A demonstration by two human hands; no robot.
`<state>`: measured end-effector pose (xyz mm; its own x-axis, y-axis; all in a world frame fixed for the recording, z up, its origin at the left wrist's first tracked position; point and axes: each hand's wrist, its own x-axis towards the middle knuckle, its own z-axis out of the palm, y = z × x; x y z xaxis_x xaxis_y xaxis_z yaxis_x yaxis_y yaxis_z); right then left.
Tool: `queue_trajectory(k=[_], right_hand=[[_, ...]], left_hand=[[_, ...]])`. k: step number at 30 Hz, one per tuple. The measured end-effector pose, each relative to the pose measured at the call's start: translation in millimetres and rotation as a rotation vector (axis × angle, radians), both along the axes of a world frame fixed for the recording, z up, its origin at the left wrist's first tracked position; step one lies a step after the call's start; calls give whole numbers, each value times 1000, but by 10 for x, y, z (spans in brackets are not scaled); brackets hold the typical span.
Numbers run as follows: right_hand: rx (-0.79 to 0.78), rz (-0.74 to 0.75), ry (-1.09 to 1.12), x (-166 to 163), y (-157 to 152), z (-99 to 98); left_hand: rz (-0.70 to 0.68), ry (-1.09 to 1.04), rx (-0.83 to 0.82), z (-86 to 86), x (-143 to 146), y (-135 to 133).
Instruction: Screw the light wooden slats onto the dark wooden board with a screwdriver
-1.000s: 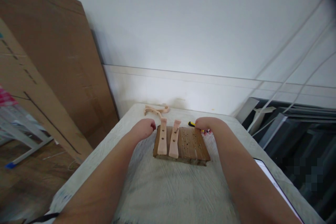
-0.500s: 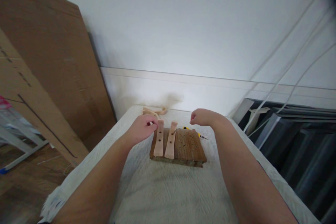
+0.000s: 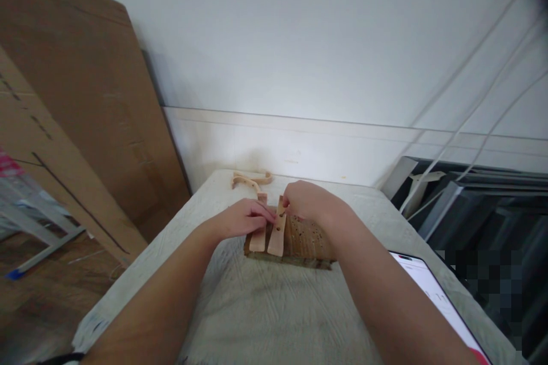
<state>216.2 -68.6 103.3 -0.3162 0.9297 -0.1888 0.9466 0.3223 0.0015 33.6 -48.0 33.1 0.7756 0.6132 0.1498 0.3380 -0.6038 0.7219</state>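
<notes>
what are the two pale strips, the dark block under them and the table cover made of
Pale strips: likely light bare wood, matte, with drilled holes. Dark block: seemingly darker wood, streaky grain, top peppered with small holes. Table cover: probably off-white fabric, matte, textured and creased.

Two pale drilled strips lie flat on a brown board.

Pale strips, dark speckled board
</notes>
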Motion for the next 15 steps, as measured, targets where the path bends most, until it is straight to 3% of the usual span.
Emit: queue_trajectory(k=[5,15], right_hand=[[23,33,24,0,-4,-32],[42,108,33,-39,27,-71]], left_hand=[[-27,35,201,-64,44,32],[-59,11,228,-84,55,34]])
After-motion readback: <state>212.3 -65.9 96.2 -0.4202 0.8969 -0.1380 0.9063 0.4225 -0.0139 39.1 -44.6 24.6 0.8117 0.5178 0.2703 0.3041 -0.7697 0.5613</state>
